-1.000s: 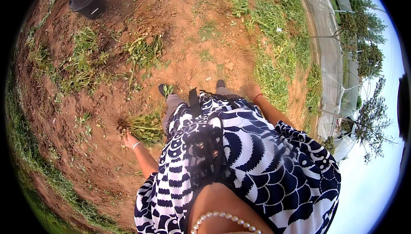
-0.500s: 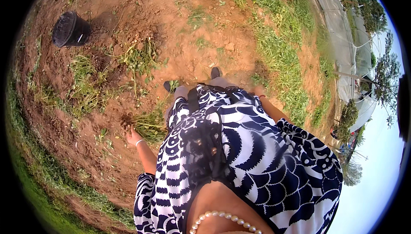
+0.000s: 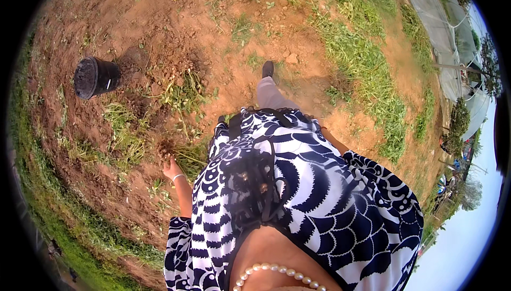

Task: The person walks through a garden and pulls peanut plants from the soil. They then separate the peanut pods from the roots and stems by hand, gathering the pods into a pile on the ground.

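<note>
My left hand [image 3: 171,168], with a white band at the wrist, is closed around a bunch of uprooted plants [image 3: 192,154]. Brown roots with clinging soil stick out on the far side of the fingers. The green stems and leaves trail to the right, beside my patterned garment. My right forearm [image 3: 335,140] hangs down at my right side. Cloth hides most of that hand, so its fingers do not show.
A black bucket [image 3: 96,77] stands on the reddish soil at the far left. Pulled green plants [image 3: 183,93] lie in heaps between it and me. Grass [image 3: 367,89] runs along the right, before a pale net structure [image 3: 434,25]. My right shoe [image 3: 268,69] is ahead.
My right foot has come forward, and my left foot has gone out of sight behind my clothing. The bucket and plant heaps now appear lower in view. The plants stay in my left hand.
</note>
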The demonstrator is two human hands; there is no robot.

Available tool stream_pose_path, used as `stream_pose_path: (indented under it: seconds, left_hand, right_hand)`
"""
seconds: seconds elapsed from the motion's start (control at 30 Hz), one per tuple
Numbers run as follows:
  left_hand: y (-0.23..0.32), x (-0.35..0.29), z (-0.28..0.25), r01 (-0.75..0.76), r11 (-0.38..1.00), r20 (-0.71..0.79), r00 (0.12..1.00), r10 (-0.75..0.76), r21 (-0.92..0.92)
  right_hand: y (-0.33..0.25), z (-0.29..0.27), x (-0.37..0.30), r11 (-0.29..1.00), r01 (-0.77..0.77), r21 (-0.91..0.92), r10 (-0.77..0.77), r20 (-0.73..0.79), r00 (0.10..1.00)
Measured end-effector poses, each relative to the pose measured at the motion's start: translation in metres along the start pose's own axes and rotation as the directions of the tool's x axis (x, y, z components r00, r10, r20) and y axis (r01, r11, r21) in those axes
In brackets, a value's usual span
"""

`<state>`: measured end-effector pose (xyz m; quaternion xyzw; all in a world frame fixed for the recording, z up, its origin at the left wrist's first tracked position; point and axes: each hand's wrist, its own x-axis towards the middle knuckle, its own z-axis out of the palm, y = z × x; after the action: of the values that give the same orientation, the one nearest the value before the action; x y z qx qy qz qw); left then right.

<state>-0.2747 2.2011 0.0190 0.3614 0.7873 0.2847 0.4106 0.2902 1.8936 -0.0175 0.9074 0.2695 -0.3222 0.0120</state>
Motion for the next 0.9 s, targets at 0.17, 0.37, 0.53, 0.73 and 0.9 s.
stream_pose_path:
  seconds: [0.17, 0.37, 0.53, 0.73, 0.9]
  left_hand:
    - [0.05, 0.009, 0.041, 0.034, 0.994, -0.064, 0.998, -0.027, 0.106]
    - [0.053, 0.016, 0.089, -0.027, 0.985, -0.162, 0.985, 0.055, 0.17]
    - [0.106, -0.019, 0.158, 0.101, 0.913, -0.219, 0.976, -0.014, 0.395]
    - [0.202, -0.016, 0.244, 0.058, 0.894, -0.167, 0.986, 0.02, 0.445]
    - [0.291, 0.035, 0.326, -0.14, 0.856, -0.035, 0.983, 0.181, 0.498]
  right_hand:
    - [-0.036, -0.04, 0.065, 0.977, 0.139, 0.164, -0.127, -0.079, 0.989]
    - [-0.081, -0.117, 0.174, 0.877, 0.105, 0.469, -0.129, 0.021, 0.991]
    - [-0.098, -0.209, 0.28, 0.922, 0.187, 0.34, -0.232, 0.096, 0.968]
    - [-0.136, -0.301, 0.402, 0.913, 0.246, 0.325, -0.256, -0.012, 0.966]
    - [-0.176, -0.338, 0.489, 0.911, 0.162, 0.38, -0.187, 0.029, 0.982]
